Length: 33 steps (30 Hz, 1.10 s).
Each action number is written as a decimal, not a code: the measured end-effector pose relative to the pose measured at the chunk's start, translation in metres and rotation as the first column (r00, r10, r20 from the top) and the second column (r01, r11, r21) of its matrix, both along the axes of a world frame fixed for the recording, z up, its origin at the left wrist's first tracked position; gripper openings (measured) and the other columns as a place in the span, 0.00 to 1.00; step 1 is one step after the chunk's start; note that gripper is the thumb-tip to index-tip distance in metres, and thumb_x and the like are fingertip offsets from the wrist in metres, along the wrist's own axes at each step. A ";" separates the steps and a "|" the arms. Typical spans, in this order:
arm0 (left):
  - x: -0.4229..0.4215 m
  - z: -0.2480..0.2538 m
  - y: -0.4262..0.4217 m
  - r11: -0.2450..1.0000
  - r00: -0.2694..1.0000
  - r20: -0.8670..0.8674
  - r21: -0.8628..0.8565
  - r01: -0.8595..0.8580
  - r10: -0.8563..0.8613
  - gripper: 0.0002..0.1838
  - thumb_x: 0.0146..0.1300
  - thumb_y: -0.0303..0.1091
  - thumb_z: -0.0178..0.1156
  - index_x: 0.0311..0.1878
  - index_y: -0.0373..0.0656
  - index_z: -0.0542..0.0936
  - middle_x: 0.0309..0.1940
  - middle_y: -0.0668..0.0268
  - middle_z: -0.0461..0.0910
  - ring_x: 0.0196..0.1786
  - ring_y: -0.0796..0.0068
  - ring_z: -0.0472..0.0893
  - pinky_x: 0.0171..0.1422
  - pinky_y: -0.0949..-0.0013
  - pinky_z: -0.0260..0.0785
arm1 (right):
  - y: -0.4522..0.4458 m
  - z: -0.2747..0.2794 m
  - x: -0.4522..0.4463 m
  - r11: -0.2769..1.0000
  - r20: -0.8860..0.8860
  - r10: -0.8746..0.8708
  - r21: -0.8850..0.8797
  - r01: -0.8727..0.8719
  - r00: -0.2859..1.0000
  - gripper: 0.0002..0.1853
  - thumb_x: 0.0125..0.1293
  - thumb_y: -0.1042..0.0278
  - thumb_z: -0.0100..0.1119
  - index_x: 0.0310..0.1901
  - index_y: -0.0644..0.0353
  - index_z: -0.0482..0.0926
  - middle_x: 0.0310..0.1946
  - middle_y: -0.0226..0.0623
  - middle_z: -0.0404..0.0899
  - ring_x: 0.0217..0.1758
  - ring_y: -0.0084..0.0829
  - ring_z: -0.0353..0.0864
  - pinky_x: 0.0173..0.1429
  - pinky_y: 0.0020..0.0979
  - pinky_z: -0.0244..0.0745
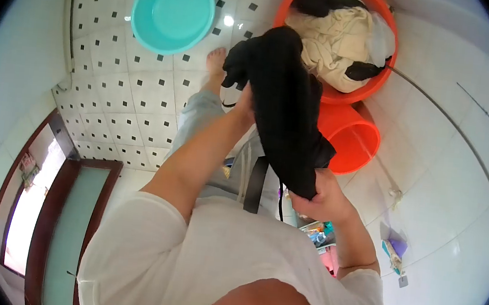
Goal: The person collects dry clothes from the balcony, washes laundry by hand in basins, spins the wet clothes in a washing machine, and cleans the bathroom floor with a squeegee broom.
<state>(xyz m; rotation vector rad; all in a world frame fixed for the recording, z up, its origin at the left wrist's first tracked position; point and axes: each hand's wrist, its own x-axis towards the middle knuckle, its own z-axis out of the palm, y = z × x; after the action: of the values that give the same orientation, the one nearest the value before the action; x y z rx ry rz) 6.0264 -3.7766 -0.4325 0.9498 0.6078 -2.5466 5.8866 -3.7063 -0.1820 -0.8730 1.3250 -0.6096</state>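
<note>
Black cloth [282, 103] is clamped in the right hand [326, 200]; the left hand [248, 103], part-hidden, I cannot judge. Turquoise basin [174, 14], eleven o'clock; red tub [389, 25], one.

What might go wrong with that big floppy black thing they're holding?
The black garment could slip from the right hand, since much of it hangs loose above the tiled floor.

Loose folds might snag clothes in the orange-red tub and drag some out, because the garment overlaps its edge in this view.

If anything drips, the bare foot could slide on the tiles, though I can't tell if they're wet.
</note>
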 end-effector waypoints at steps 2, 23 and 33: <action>0.019 0.033 -0.003 0.997 0.999 -0.014 -0.061 -0.048 0.047 0.32 0.65 0.57 0.44 0.64 0.44 0.64 0.60 0.60 0.68 0.60 0.60 0.69 0.65 0.58 0.61 | -0.005 0.021 0.001 0.998 0.049 0.052 0.041 -0.054 0.997 0.09 0.45 0.74 0.60 0.25 0.64 0.68 0.19 0.46 0.68 0.24 0.48 0.67 0.26 0.35 0.64; 0.218 0.355 -0.189 0.305 0.674 0.563 -0.826 0.473 0.479 0.21 0.64 0.37 0.46 0.53 0.29 0.69 0.49 0.50 0.74 0.49 0.57 0.75 0.58 0.61 0.68 | -0.173 0.113 0.150 0.746 0.353 0.385 -0.662 -0.064 0.853 0.08 0.45 0.73 0.57 0.24 0.63 0.68 0.18 0.41 0.70 0.21 0.39 0.70 0.26 0.35 0.64; 0.237 0.261 -0.255 0.730 0.663 0.648 -0.647 0.219 0.375 0.24 0.54 0.35 0.56 0.55 0.37 0.70 0.54 0.57 0.73 0.55 0.59 0.72 0.63 0.59 0.63 | -0.215 -0.034 0.165 0.974 0.010 -0.222 0.048 0.221 0.975 0.20 0.52 0.62 0.63 0.43 0.66 0.73 0.37 0.41 0.80 0.38 0.29 0.79 0.45 0.31 0.73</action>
<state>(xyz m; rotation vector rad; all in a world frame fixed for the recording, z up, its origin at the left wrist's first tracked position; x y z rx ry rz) 6.2631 -4.0312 -0.1712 1.4499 -0.5183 -1.7341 6.0520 -3.9215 -0.2155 -0.6858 1.4280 -0.7542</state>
